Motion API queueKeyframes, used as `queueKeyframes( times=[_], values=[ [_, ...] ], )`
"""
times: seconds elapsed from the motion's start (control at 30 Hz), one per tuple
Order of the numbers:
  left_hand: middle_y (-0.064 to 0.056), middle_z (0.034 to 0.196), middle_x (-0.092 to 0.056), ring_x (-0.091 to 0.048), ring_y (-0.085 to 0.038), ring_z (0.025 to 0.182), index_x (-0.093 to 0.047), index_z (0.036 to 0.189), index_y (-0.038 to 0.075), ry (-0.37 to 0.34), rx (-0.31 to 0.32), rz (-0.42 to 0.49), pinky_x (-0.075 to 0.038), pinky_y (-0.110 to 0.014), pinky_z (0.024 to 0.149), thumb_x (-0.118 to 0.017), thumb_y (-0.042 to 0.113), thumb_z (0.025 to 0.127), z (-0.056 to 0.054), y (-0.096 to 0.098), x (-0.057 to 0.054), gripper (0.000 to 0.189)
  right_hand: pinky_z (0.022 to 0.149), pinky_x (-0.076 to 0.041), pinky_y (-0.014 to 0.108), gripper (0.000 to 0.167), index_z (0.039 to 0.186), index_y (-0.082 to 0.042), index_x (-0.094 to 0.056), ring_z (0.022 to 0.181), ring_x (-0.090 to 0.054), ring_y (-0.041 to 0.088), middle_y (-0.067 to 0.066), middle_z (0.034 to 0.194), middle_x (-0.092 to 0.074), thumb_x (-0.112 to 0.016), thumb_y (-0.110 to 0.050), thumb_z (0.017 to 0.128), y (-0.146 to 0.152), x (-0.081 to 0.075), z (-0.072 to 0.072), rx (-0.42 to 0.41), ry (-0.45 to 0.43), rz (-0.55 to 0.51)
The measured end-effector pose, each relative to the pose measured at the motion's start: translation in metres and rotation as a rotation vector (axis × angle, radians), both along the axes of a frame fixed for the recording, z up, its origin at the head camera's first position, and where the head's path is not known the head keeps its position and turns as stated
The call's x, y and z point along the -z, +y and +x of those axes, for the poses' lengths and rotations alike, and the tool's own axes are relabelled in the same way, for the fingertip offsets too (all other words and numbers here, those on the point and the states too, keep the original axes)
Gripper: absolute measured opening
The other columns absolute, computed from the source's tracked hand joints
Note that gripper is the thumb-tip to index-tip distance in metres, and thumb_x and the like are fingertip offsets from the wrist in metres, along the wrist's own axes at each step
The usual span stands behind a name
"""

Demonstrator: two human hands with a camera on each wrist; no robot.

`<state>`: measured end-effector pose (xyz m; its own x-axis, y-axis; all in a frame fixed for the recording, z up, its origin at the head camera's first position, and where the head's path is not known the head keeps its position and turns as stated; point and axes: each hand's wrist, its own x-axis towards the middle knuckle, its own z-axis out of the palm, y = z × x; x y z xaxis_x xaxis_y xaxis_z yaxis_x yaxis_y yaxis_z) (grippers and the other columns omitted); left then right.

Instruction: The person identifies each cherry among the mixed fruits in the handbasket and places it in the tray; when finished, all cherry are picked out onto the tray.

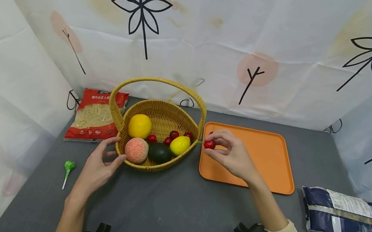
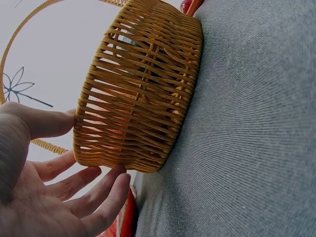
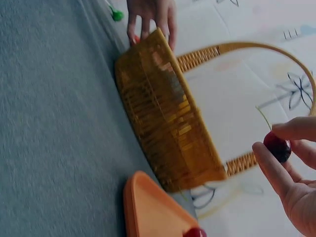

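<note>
A yellow wicker basket (image 1: 163, 108) with a tall handle holds a yellow-orange fruit (image 1: 140, 126), a peach (image 1: 136, 150), a dark green avocado (image 1: 160, 153), a lemon (image 1: 180, 145) and several cherries (image 1: 174, 134). At the basket's left end my left hand (image 1: 100, 168) holds the rim; thumb and fingertips touch the weave in the left wrist view. My right hand (image 1: 233, 154) pinches a dark red cherry (image 3: 277, 146) by thumb and fingers, its green stem pointing towards the basket. This cherry is over the left edge of an orange tray (image 1: 259, 145). Another cherry (image 3: 195, 232) lies on the tray.
Behind the basket's left side lies a red bag of pasta (image 1: 94, 116). A green lollipop (image 1: 69, 166) is left of my left hand. A dark blue package (image 1: 346, 221) lies at the right. Patterned white cloth (image 1: 201, 31) walls the grey table's back and sides.
</note>
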<state>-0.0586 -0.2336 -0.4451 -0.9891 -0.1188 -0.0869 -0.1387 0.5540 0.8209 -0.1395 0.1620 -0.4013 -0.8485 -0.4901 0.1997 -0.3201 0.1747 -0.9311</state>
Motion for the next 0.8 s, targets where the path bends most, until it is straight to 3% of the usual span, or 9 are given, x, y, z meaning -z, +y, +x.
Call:
queueKeyframes(
  times=[0.17, 0.3, 0.4, 0.6, 0.8],
  values=[
    [-0.017, 0.169, -0.044, -0.062, -0.045, 0.141, -0.042, 0.161, 0.013, 0.007, 0.004, 0.0, -0.057, -0.063, 0.111, -0.073, 0.033, 0.106, 0.0, -0.001, 0.001, 0.067, 0.097, -0.063, 0.021, 0.033, 0.133, 0.008, -0.066, 0.122, -0.071, 0.01, 0.028, 0.139, -0.065, -0.068, 0.01, 0.1, 0.019, 0.007, -0.009, 0.01, 0.021, -0.038],
    [-0.017, 0.169, -0.044, -0.062, -0.045, 0.141, -0.042, 0.162, 0.013, 0.005, 0.003, -0.002, -0.057, -0.063, 0.111, -0.073, 0.033, 0.106, -0.001, -0.001, 0.001, 0.067, 0.097, -0.063, 0.019, 0.035, 0.135, 0.009, -0.065, 0.122, -0.071, 0.003, 0.03, 0.14, -0.065, -0.069, 0.007, 0.101, 0.034, 0.013, -0.018, 0.086, -0.011, -0.015],
    [-0.017, 0.169, -0.044, -0.062, -0.045, 0.141, -0.042, 0.162, 0.013, 0.001, 0.001, -0.004, -0.057, -0.063, 0.111, -0.073, 0.033, 0.105, -0.001, -0.001, 0.001, 0.067, 0.094, -0.064, 0.019, 0.035, 0.135, 0.007, -0.065, 0.122, -0.074, 0.011, 0.028, 0.141, -0.064, -0.072, 0.002, 0.101, 0.042, 0.02, -0.024, 0.158, -0.069, 0.017],
    [-0.017, 0.169, -0.044, -0.062, -0.045, 0.141, -0.042, 0.162, 0.013, 0.003, 0.001, -0.003, -0.057, -0.063, 0.111, -0.073, 0.034, 0.106, -0.001, -0.001, 0.001, 0.067, 0.091, -0.063, 0.017, 0.038, 0.134, 0.005, -0.066, 0.132, -0.069, 0.044, 0.024, 0.15, -0.057, -0.077, -0.003, 0.099, 0.053, 0.033, -0.035, 0.257, -0.157, 0.054],
    [-0.016, 0.169, -0.043, -0.061, -0.045, 0.142, -0.042, 0.162, 0.014, -0.003, 0.002, 0.001, -0.057, -0.062, 0.112, -0.073, 0.034, 0.106, -0.001, -0.001, 0.001, 0.068, 0.087, -0.059, 0.01, 0.038, 0.134, 0.002, -0.067, 0.136, -0.065, 0.048, 0.024, 0.148, -0.061, -0.079, -0.007, 0.099, 0.063, 0.049, -0.046, 0.327, -0.169, 0.126]
  ],
)
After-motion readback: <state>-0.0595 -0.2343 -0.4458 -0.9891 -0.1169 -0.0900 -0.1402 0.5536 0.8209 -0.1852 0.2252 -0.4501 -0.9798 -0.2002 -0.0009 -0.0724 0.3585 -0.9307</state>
